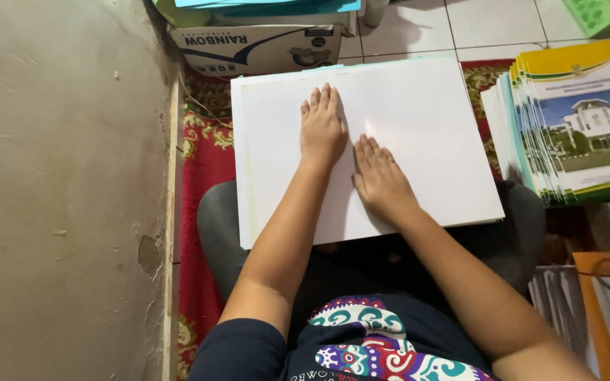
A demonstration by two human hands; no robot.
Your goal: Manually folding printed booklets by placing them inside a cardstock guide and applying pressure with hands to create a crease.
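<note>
Seated person with a white sheet stack across the lap, over a red rug beside the wall. Left hand lies flat near the stack's middle, fingers together and extended, gripping nothing; right hand lies flat just beside it, nearer the body, fingers slightly spread. Sheet edges at left sit uneven. Likely risk: uneven pressing could skew or crease the top sheets, or the unsupported stack could slide off the knees toward the booklets at right.
</note>
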